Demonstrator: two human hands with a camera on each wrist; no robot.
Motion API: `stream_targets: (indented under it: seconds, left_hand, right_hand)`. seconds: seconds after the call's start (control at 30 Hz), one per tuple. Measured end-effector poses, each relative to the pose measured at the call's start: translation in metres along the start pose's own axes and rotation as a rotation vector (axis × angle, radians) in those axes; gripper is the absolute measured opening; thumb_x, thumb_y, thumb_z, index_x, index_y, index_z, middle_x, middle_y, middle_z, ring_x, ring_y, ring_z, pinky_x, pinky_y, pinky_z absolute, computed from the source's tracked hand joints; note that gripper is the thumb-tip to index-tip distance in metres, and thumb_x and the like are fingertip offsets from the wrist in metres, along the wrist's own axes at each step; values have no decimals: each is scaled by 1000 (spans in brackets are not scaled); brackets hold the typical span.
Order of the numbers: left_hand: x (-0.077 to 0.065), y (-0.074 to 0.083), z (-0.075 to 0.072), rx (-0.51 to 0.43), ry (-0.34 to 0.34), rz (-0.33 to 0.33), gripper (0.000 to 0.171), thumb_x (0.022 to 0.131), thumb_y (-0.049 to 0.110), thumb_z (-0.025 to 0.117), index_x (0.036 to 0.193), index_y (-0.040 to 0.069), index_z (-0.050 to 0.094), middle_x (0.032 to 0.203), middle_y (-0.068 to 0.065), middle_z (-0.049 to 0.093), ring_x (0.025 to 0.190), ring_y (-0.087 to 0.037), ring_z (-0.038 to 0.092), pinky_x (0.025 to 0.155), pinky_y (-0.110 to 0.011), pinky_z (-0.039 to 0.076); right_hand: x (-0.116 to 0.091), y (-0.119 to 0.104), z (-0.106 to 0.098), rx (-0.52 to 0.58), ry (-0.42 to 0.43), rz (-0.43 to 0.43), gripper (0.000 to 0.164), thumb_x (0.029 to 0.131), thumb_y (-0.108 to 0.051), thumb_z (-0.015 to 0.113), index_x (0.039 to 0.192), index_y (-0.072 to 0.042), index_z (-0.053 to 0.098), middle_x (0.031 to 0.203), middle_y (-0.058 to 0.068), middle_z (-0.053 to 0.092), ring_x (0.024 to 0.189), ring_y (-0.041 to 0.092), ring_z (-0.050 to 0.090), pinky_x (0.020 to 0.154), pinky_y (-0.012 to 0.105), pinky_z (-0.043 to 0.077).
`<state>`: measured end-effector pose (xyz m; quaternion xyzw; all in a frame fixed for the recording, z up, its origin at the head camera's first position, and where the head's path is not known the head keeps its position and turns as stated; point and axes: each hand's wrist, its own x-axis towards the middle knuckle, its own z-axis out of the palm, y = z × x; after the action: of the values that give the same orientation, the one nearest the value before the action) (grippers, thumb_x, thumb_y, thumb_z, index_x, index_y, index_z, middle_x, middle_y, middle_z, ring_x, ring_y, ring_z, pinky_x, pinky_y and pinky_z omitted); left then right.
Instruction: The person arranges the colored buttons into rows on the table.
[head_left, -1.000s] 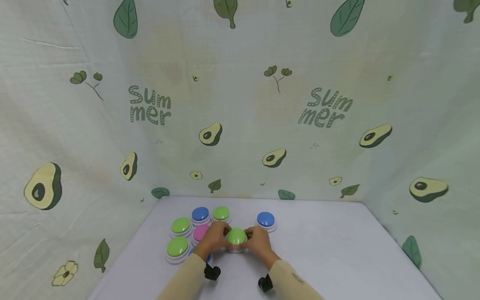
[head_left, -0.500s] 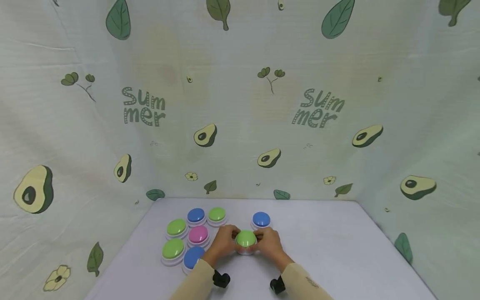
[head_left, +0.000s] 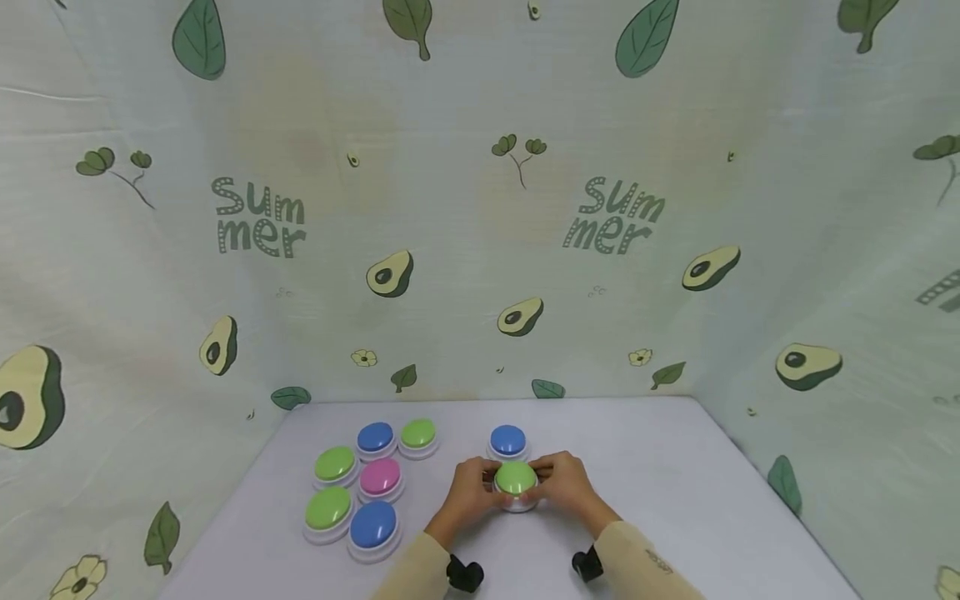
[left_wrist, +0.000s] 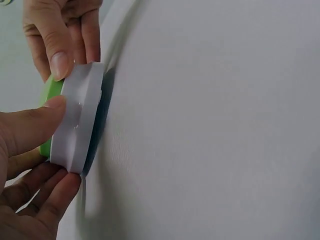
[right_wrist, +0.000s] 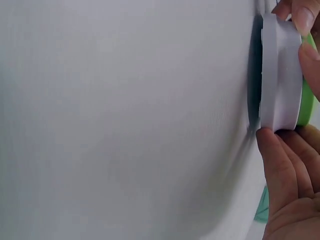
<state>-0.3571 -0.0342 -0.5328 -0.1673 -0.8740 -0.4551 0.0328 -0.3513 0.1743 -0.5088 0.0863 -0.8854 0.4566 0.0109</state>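
A green push button [head_left: 516, 478] with a round white base is held between both hands, close over the white table. My left hand [head_left: 472, 492] grips its left side, and my right hand [head_left: 567, 483] grips the opposite side. In the left wrist view the left thumb [left_wrist: 37, 122] lies along the white base [left_wrist: 75, 117], fingers curled under its edge. From the right wrist, the fingers of the right hand [right_wrist: 295, 175] sit at the rim of the base, whose dark underside shows. Just behind the held button stands a blue push button [head_left: 508, 440].
To the left several more push buttons are grouped on the table [head_left: 637, 517]: a pink one [head_left: 380, 477], a near blue one [head_left: 373, 525], a far blue one [head_left: 376, 437] and green ones [head_left: 328, 508]. A printed cloth [head_left: 450, 192] hangs around the back and sides.
Both hands have carried the green button to the right, away from the left group, to just in front of the lone blue button. The head view has turned slightly right.
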Motion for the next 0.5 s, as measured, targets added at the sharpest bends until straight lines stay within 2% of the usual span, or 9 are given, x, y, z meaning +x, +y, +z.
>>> stream_targets:
  seconds: [0.2, 0.33, 0.5]
  left_hand:
    - [6, 11, 16, -67, 7, 18, 53, 78, 2, 91, 125, -10, 68, 116, -18, 72, 105, -30, 71, 89, -38, 63]
    - [5, 15, 26, -98, 17, 19, 54, 79, 4, 92, 125, -10, 66, 120, -21, 70, 112, -35, 70, 94, -38, 61]
    - [7, 19, 41, -161, -39, 44, 58, 82, 7, 90, 129, -13, 62, 127, -23, 66, 122, -38, 65, 101, -38, 58]
  right_hand:
    - [2, 12, -18, 12, 18, 59, 58, 67, -11, 99, 118, 4, 75, 113, 19, 77, 109, 33, 74, 96, 47, 60]
    - [2, 18, -26, 17, 29, 84, 59, 66, -10, 100, 118, 4, 75, 114, 18, 77, 110, 33, 74, 98, 47, 59]
    - [-1, 28, -38, 25, 72, 106, 60, 66, -8, 99, 119, 7, 74, 114, 20, 77, 110, 35, 74, 97, 46, 60]
